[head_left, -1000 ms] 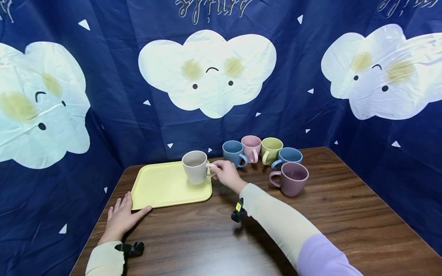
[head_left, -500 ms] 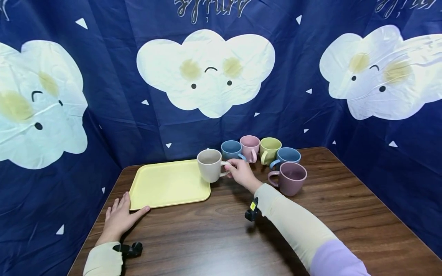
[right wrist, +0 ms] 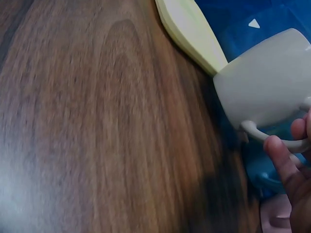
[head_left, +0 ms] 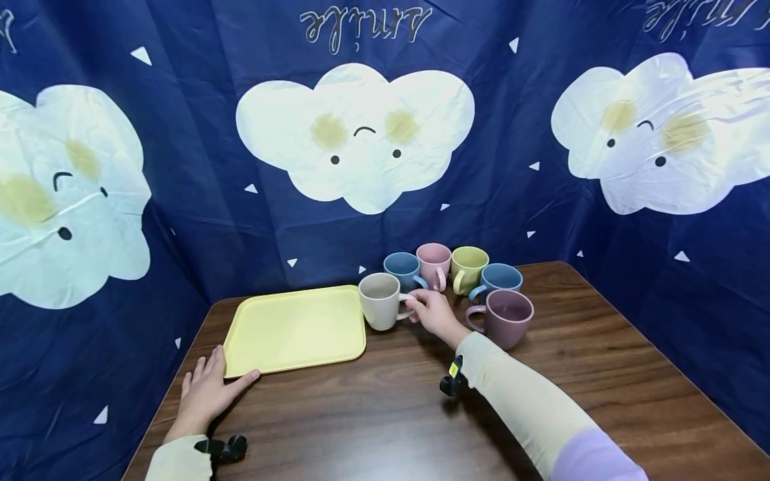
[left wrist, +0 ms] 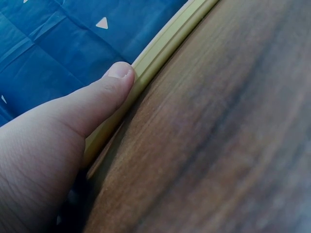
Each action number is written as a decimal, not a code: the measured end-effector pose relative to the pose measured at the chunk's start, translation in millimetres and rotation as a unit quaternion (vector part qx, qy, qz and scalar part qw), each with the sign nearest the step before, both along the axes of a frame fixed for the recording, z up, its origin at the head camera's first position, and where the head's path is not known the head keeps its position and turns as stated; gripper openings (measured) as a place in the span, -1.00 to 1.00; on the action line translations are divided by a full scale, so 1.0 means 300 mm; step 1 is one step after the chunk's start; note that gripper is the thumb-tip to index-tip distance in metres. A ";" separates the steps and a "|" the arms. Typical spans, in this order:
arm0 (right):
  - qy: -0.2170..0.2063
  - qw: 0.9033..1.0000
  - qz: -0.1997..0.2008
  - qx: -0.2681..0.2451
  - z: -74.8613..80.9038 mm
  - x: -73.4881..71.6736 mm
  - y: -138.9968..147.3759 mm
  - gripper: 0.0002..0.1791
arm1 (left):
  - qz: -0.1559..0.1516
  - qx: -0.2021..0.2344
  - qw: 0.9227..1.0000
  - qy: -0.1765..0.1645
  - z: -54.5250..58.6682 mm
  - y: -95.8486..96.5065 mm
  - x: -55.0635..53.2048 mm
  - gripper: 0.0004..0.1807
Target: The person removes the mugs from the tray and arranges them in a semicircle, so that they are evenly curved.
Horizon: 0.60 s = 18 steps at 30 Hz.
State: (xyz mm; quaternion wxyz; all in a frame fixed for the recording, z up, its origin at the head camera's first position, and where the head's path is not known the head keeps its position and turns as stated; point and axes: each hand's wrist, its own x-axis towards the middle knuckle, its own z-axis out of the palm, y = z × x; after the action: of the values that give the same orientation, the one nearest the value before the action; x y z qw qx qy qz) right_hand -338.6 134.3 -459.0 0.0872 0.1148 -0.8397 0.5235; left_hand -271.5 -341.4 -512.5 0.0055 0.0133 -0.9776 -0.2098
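Note:
My right hand [head_left: 438, 314] pinches the handle of a beige mug [head_left: 379, 304], which is upright just off the right edge of a yellow tray [head_left: 295, 331]. In the right wrist view the mug [right wrist: 267, 80] is close up, with finger and thumb on its handle; whether its base touches the table I cannot tell. My left hand [head_left: 207, 391] lies spread at the tray's near left corner. Its thumb [left wrist: 109, 90] rests along the tray's side in the left wrist view.
Behind and right of the beige mug stand a blue mug [head_left: 402, 266], a pink mug [head_left: 433, 260], a green mug [head_left: 469, 264], a second blue mug [head_left: 502, 275] and a purple mug [head_left: 508, 317]. A blue cloud-print curtain [head_left: 361, 234] surrounds the wooden table [head_left: 361, 414].
My right hand has carried the beige mug rightward from over the tray to beside its right edge, and lower. The left hand has stayed at the tray corner.

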 end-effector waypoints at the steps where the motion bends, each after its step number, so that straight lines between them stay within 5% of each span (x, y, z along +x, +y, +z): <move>1: 0.000 1.000 -0.001 -0.001 -0.007 0.000 0.003 -0.84 | 0.001 0.000 1.000 -0.001 -0.001 -0.001 0.004 0.43; 18: 0.004 1.000 -0.014 0.013 -0.039 -0.014 0.059 -0.85 | 0.005 -0.004 1.000 0.003 -0.009 0.000 0.005 0.44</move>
State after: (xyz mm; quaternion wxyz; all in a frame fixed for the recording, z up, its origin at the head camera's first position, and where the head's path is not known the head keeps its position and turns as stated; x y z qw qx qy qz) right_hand -342.6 151.9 -470.6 0.0965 0.1060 -0.8475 0.5112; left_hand -269.9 -341.3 -515.1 0.0097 0.0171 -0.9783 -0.2062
